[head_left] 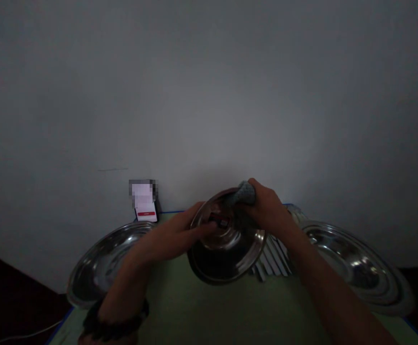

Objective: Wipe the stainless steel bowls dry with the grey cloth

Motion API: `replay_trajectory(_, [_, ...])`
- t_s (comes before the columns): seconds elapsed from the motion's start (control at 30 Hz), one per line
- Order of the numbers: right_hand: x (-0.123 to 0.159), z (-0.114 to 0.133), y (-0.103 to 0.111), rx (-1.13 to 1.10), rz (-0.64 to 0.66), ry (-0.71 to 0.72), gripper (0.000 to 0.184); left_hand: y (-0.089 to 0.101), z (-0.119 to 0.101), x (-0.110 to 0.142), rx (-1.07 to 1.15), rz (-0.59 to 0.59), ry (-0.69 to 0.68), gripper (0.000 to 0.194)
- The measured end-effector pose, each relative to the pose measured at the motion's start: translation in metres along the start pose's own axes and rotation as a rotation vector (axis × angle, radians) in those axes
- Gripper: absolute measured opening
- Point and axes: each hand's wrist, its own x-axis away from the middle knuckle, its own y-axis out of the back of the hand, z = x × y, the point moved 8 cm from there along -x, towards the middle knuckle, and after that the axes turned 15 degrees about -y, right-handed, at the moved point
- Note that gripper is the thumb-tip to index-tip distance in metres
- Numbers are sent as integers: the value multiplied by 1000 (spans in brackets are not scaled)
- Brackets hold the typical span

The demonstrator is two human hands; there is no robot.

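A shiny steel bowl (226,249) is held tilted above the table's middle, its inside facing me. My left hand (180,232) grips its left rim, fingers reaching over the edge into the bowl. My right hand (266,208) is closed on a grey textured cloth (243,194) pressed against the bowl's upper rim. The scene is dim.
A large steel plate (101,263) lies at the left and another steel plate (356,263) at the right on the pale green table (202,311). Several flat metal utensils (272,261) lie behind the bowl. A phone (145,206) leans on the grey wall.
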Motion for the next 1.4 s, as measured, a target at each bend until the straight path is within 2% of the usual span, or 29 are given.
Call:
replay_trajectory(0.07, [0, 1, 3, 43, -77, 9, 20, -6, -2, -2, -13, 2, -7, 45])
replay_trajectory(0.17, [3, 4, 15, -15, -203, 16, 22, -11, -10, -5, -35, -12, -79, 51])
replay_trajectory(0.3, [7, -1, 34, -256, -381, -65, 25, 3, -12, -6, -30, -169, -135, 65])
replay_trajectory(0.37, [8, -9, 33, -378, -432, -124, 27, 12, -6, -7, -9, -266, -138, 74])
replay_trajectory(0.43, [6, -20, 23, -523, -430, -204, 30, 22, -3, -7, 12, -394, -190, 78])
replay_trajectory(0.5, [4, -31, 0, -729, -355, -313, 37, 28, -3, -7, 52, -545, -274, 75])
replay_trajectory(0.6, [3, -41, -45, -1065, -109, -509, 42, 23, 3, -11, 243, -666, -299, 67])
replay_trajectory(0.67, [2, -42, -59, -1119, -18, -556, 41, 16, 10, -15, 371, -657, -255, 64])
replay_trajectory(0.7, [0, -41, -58, -1087, 6, -534, 41, 14, 13, -16, 416, -648, -230, 63])
replay_trajectory(0.83, [-12, -33, -26, -728, 13, -255, 35, 27, 26, -8, 476, -603, -99, 60])
replay_trajectory(0.93, [-12, -17, -5, -438, 58, -44, 28, 29, 22, 0, 271, -342, -14, 44])
replay_trajectory(1.03, [-3, -1, -2, -222, 150, 63, 16, 19, 9, 6, 120, -98, 7, 41])
replay_trajectory(1.13, [6, 14, -1, -90, 121, 129, 13, 3, 0, 6, 122, 26, -16, 47])
replay_trajectory(1.27, [7, 17, 6, -42, -68, 123, 18, -4, 3, -1, 183, -34, -21, 49])
replay_trajectory(1.4, [3, -3, 20, -162, -327, -12, 26, 0, 4, -7, 257, -176, -26, 48])
